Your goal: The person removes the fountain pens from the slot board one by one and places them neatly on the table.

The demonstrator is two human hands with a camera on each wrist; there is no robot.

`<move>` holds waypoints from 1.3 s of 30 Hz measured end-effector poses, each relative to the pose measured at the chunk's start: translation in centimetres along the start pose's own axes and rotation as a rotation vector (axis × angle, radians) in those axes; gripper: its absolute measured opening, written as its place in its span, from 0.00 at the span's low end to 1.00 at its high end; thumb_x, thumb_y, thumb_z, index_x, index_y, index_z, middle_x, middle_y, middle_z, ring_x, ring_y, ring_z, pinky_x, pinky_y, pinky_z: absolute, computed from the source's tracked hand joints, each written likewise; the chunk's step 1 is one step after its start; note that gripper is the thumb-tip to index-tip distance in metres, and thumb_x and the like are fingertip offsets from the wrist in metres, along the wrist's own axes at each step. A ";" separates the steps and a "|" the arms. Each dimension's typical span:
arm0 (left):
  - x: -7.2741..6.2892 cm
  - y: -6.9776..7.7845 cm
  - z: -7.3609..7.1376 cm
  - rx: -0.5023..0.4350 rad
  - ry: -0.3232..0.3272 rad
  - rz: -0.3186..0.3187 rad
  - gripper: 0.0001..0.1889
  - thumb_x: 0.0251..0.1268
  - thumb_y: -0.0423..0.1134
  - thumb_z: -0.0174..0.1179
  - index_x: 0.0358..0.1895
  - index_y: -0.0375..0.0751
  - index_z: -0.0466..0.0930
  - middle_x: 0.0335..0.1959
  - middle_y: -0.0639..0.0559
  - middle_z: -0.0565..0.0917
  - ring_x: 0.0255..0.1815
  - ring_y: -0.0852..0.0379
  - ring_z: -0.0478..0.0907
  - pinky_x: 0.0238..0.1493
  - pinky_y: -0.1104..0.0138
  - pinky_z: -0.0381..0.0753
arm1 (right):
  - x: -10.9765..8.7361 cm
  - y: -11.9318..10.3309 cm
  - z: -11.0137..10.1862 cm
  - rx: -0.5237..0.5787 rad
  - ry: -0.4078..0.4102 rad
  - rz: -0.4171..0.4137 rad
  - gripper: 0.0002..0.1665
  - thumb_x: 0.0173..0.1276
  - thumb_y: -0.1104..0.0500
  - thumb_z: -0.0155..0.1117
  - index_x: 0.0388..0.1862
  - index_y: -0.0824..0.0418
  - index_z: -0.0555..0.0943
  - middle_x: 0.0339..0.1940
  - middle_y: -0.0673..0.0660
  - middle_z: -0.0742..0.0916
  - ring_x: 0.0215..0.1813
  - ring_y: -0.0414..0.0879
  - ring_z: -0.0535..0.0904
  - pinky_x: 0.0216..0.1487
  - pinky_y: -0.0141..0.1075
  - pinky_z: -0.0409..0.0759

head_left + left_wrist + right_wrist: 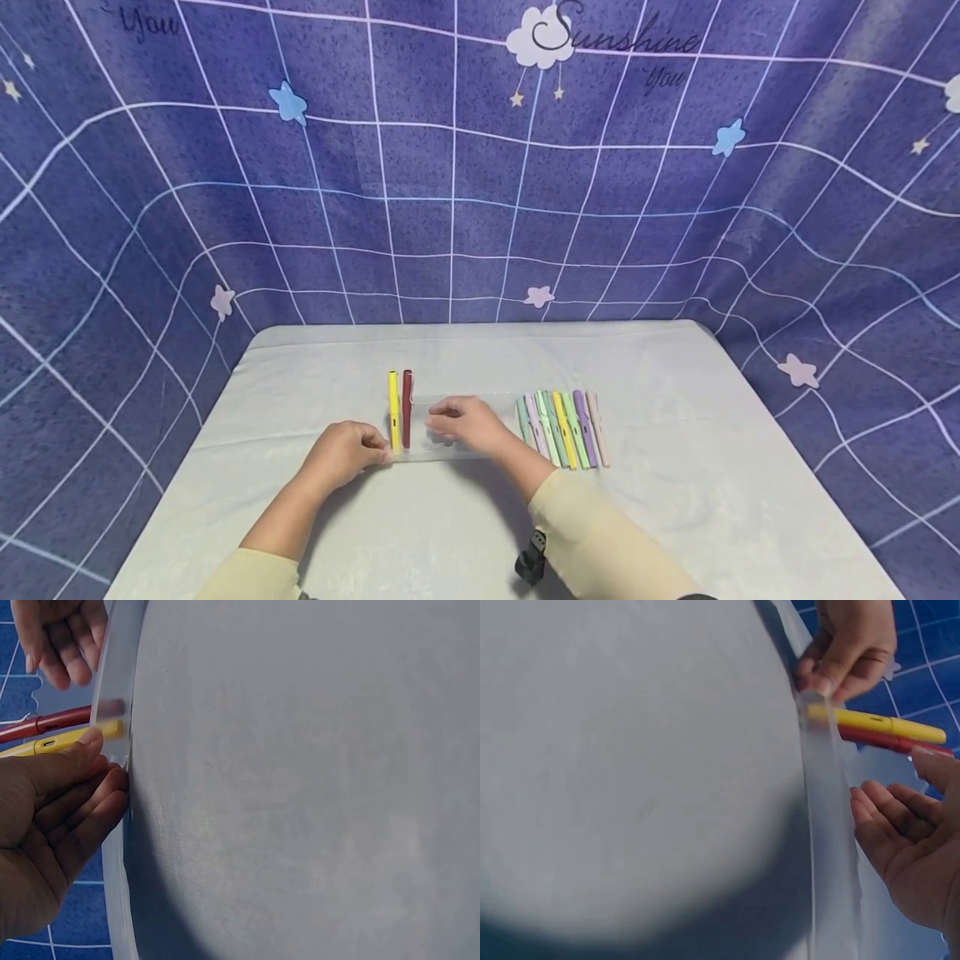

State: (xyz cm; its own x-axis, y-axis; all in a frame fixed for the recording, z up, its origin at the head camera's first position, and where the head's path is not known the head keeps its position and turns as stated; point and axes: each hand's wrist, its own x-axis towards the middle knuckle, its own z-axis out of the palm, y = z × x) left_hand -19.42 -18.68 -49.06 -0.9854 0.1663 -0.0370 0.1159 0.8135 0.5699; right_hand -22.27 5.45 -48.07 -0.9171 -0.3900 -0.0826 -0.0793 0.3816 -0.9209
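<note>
A clear plastic pen tray (442,453) lies across the middle of the table. At its left end a yellow pen (393,408) and a dark red pen (407,408) lie side by side. My left hand (341,457) pinches the tray's near left corner; the left wrist view shows the thumb (91,738) beside the yellow pen's end. Over the middle of the tray, just right of the red pen, hovers my right hand (472,425). Its fingers (900,814) are loosely bent, and nothing is seen between them.
Several pens (564,429) in green, lilac, yellow, purple and pink lie in a slanted row right of the tray, behind my right forearm. A pale cloth covers the table (675,500). A dark blue gridded curtain (480,225) surrounds the back and sides.
</note>
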 end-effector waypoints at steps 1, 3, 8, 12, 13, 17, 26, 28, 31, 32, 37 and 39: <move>0.1 0.0 0.0 -0.006 0.000 -0.003 0.06 0.49 0.43 0.75 0.25 0.52 0.86 0.25 0.61 0.86 0.27 0.64 0.75 0.34 0.65 0.75 | 0.2 -0.1 0.3 0.007 0.009 -0.001 0.24 0.69 0.49 0.64 0.55 0.65 0.82 0.44 0.57 0.89 0.42 0.55 0.87 0.41 0.39 0.84; 0.2 0.0 0.0 -0.014 -0.004 -0.004 0.06 0.49 0.42 0.75 0.26 0.51 0.86 0.25 0.61 0.85 0.27 0.63 0.75 0.34 0.64 0.75 | 0.5 -0.2 0.9 0.028 0.029 0.005 0.22 0.69 0.50 0.65 0.53 0.65 0.82 0.41 0.58 0.89 0.41 0.56 0.87 0.40 0.40 0.84; 0.4 -0.2 0.1 -0.015 -0.009 -0.008 0.05 0.50 0.42 0.75 0.27 0.52 0.86 0.25 0.62 0.85 0.27 0.63 0.75 0.35 0.64 0.76 | 1.4 -0.3 2.5 0.054 0.090 0.037 0.20 0.65 0.51 0.69 0.48 0.64 0.84 0.33 0.55 0.89 0.35 0.53 0.87 0.35 0.38 0.83; 0.5 -0.2 0.1 -0.007 -0.010 0.003 0.05 0.50 0.42 0.75 0.26 0.52 0.86 0.25 0.62 0.85 0.27 0.63 0.75 0.35 0.64 0.76 | 1.9 -0.4 3.4 0.026 0.120 0.039 0.20 0.63 0.50 0.70 0.45 0.64 0.85 0.29 0.53 0.88 0.31 0.50 0.85 0.29 0.33 0.80; 0.5 -0.2 0.1 -0.005 -0.009 0.004 0.05 0.50 0.42 0.75 0.26 0.52 0.86 0.25 0.62 0.85 0.27 0.63 0.75 0.35 0.63 0.76 | 2.0 -0.4 3.6 0.020 0.121 0.039 0.19 0.63 0.50 0.70 0.44 0.64 0.85 0.28 0.54 0.88 0.30 0.50 0.85 0.28 0.32 0.80; 0.4 -0.1 0.0 -0.004 -0.011 0.000 0.06 0.49 0.42 0.75 0.26 0.52 0.86 0.25 0.62 0.85 0.27 0.64 0.75 0.35 0.63 0.76 | 2.1 -0.4 4.0 0.000 0.121 0.036 0.13 0.64 0.53 0.70 0.40 0.62 0.85 0.27 0.55 0.88 0.29 0.47 0.83 0.27 0.31 0.78; 0.2 0.0 -0.1 -0.018 -0.005 -0.003 0.06 0.49 0.42 0.75 0.26 0.51 0.86 0.25 0.61 0.85 0.27 0.63 0.74 0.35 0.63 0.76 | 1.9 -0.3 4.4 -0.043 0.166 0.005 0.07 0.64 0.54 0.69 0.33 0.57 0.82 0.25 0.48 0.86 0.25 0.43 0.83 0.25 0.30 0.76; 0.2 0.0 -0.1 -0.018 -0.007 -0.006 0.06 0.49 0.42 0.75 0.26 0.51 0.86 0.25 0.61 0.85 0.27 0.63 0.75 0.36 0.63 0.76 | 1.7 -0.3 4.4 -0.062 0.184 -0.022 0.07 0.65 0.53 0.68 0.33 0.55 0.80 0.24 0.47 0.85 0.25 0.42 0.82 0.25 0.29 0.75; 0.2 0.0 -0.1 -0.018 -0.007 -0.008 0.05 0.49 0.42 0.75 0.26 0.51 0.86 0.25 0.61 0.86 0.27 0.63 0.75 0.36 0.62 0.76 | 1.4 -0.3 4.4 -0.034 0.215 -0.058 0.08 0.66 0.54 0.67 0.34 0.56 0.78 0.25 0.47 0.85 0.25 0.41 0.82 0.26 0.29 0.76; 0.2 0.0 -0.1 -0.018 -0.008 -0.010 0.06 0.49 0.42 0.75 0.26 0.51 0.86 0.25 0.61 0.86 0.27 0.63 0.75 0.37 0.62 0.76 | 1.3 -0.4 4.3 -0.009 0.221 -0.060 0.08 0.66 0.54 0.67 0.34 0.57 0.78 0.25 0.48 0.85 0.25 0.42 0.83 0.27 0.30 0.77; 0.2 -0.1 -0.1 -0.003 -0.005 -0.003 0.06 0.48 0.42 0.75 0.26 0.52 0.86 0.25 0.61 0.86 0.28 0.64 0.76 0.38 0.62 0.77 | 0.7 -0.6 3.4 0.033 0.241 -0.047 0.08 0.65 0.57 0.66 0.33 0.60 0.77 0.25 0.50 0.84 0.26 0.45 0.84 0.29 0.34 0.83; 0.2 -0.2 -0.1 0.002 -0.002 -0.005 0.06 0.47 0.43 0.75 0.25 0.53 0.86 0.25 0.62 0.86 0.28 0.64 0.76 0.39 0.62 0.77 | 0.4 -0.4 2.9 0.002 0.244 -0.035 0.09 0.64 0.57 0.67 0.33 0.59 0.77 0.25 0.50 0.83 0.26 0.44 0.83 0.29 0.32 0.83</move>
State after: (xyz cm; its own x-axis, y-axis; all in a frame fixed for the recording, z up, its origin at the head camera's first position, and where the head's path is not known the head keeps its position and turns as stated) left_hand -19.69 -18.84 -49.14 -0.9856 0.1636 -0.0417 0.1114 0.8156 0.5677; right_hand -21.44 2.67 -48.83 -0.9810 -0.1890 0.0433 -0.1120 0.3699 -0.9223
